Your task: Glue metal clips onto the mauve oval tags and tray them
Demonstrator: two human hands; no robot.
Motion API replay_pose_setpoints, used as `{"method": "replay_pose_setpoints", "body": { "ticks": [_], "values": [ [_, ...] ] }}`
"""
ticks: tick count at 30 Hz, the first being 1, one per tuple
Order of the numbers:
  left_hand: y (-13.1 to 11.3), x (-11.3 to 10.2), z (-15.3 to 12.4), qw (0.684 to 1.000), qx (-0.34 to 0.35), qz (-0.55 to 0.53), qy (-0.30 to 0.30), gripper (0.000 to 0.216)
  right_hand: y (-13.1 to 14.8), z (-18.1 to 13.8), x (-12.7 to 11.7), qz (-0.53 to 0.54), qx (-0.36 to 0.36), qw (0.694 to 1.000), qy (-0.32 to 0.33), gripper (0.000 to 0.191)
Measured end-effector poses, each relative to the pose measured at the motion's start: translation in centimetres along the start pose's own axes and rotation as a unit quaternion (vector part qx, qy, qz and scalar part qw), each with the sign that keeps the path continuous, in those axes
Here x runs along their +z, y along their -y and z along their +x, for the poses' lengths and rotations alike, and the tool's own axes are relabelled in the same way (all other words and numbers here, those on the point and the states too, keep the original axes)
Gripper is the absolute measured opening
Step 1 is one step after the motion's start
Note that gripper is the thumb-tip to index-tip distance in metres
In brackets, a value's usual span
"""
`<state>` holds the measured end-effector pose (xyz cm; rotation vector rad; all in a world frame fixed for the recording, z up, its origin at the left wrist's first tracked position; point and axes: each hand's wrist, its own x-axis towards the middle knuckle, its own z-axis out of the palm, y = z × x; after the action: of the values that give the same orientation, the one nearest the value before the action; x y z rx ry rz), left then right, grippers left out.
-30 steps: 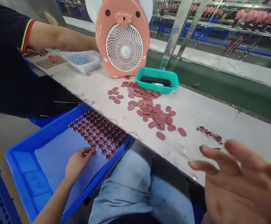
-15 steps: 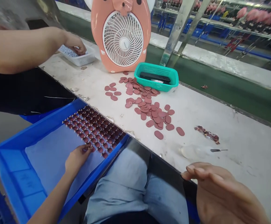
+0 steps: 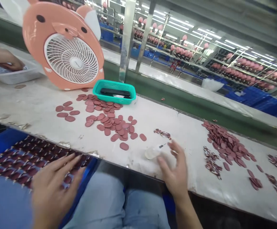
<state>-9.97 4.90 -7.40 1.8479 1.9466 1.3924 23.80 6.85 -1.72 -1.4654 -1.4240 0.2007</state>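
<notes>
Right hand (image 3: 173, 170) open beside a small blade (image 3: 162, 146), left hand (image 3: 54, 190) splayed over the blue tray's (image 3: 0, 140) maroon pieces (image 3: 26, 156).

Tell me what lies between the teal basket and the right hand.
In the head view, scattered reddish ovals lie on the bench between the teal basket and the right hand, with a white lump right beside the hand.

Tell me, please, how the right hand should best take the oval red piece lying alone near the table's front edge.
Pinch the oval red piece by its long edges from above, with the right hand coming from the front. It lies flat and alone, so there is room around its thin rim.
</notes>
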Motion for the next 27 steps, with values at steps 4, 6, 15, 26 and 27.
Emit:
{"method": "replay_pose_setpoints", "body": {
  "ticks": [4, 6, 15, 26, 27],
  "values": [
    [-6.6, 4.3, 4.2, 0.954, 0.247, 0.053, 0.160, 0.055, -0.1, 0.3, 1.0, -0.023, 0.037, 0.989, 0.139, 0.059],
    [-7.3, 5.3, 5.0, 0.927, 0.297, 0.041, 0.227, 0.058, 0.1, 0.5, 1.2, 0.001, 0.034, 0.988, 0.149, 0.045],
    [-10.2, 2.1, -1.0, 0.917, -0.171, -0.303, 0.193, 0.008, 3.5, -2.4, 1.3, 0.223, 0.098, 0.946, 0.214, 0.021],
    [-13.8, 0.9, -3.9, 0.768, -0.393, -0.477, 0.168, 0.051, 6.7, -4.4, 3.2, 0.493, 0.325, 0.764, 0.259, 0.039],
    [-13.6, 1.2, -4.4, 0.793, -0.350, -0.479, 0.136, 0.056, 6.9, -4.9, 3.3, 0.503, 0.352, 0.755, 0.232, 0.041]
  ]
}}
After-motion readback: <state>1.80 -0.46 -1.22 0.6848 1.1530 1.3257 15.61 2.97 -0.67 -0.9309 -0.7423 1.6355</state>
